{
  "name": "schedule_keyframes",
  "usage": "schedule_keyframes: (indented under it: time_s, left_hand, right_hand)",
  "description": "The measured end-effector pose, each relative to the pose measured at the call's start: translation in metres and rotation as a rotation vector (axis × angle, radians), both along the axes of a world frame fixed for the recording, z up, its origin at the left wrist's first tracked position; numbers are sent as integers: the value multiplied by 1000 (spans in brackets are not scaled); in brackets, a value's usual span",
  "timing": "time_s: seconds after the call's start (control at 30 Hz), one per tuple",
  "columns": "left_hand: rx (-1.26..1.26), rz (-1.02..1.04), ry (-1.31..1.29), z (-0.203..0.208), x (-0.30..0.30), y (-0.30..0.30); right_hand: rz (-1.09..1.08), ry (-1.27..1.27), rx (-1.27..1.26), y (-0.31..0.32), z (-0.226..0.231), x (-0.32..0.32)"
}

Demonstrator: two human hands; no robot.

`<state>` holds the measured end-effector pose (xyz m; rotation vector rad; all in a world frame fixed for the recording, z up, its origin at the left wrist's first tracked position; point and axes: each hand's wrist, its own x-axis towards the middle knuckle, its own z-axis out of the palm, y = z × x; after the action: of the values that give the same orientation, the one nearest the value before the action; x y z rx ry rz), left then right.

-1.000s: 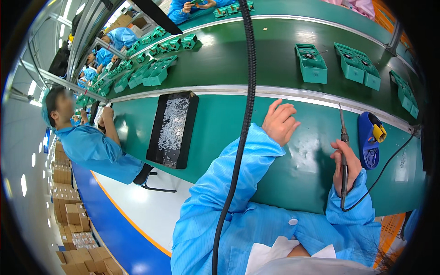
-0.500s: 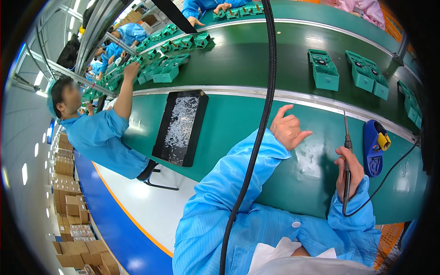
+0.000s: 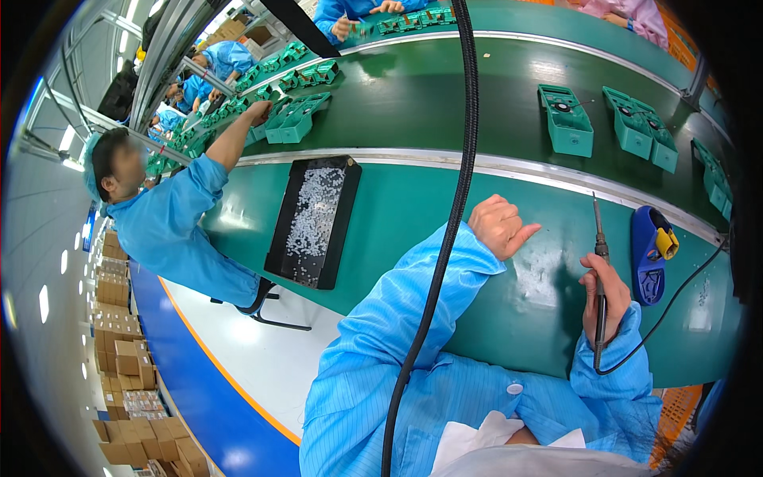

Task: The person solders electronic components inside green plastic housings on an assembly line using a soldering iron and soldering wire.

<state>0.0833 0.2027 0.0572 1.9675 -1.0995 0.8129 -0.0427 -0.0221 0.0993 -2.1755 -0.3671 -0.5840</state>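
My right hand (image 3: 604,298) is wrapped round a soldering iron (image 3: 601,253), its thin metal tip pointing up and away from me. A black cord runs off the handle's lower end. Just right of that hand stands a blue iron stand (image 3: 648,258) with a yellow part on it. My left hand (image 3: 502,228) hovers at the middle of the green bench (image 3: 405,230), its fingers folded in a loose fist and its thumb stretched to the right. Nothing shows in it. Green plastic housings (image 3: 566,119) with small round black parts lie on the belt beyond.
A black tray (image 3: 314,221) of small whitish pieces sits on the bench's left. A metal rail (image 3: 397,157) parts bench and dark green belt (image 3: 437,103). A thick black cable (image 3: 450,238) hangs across the view. At the left a co-worker (image 3: 175,215) reaches over the belt.
My left hand's fingers have curled in, where the index finger pointed out before. My right hand and iron barely moved. The left co-worker's arm reaches farther right; a far co-worker has lifted a green piece.
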Motion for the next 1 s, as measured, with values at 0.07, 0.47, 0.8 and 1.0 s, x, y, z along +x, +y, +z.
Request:
schedule_keyframes:
  time_s: [0.07, 0.47, 0.8, 1.0]
  left_hand:
    - [6, 7, 4, 0, -1, 1]
    - [29, 4, 16, 3, 0, 1]
    - [47, 9, 28, -1, 0, 1]
    - [38, 11, 26, -2, -1, 1]
  right_hand:
    - [6, -2, -1, 0, 0, 0]
    - [13, -20, -25, 1, 0, 2]
    - [20, -20, -44, 0, -3, 2]
    - [21, -26, -53, 0, -2, 1]
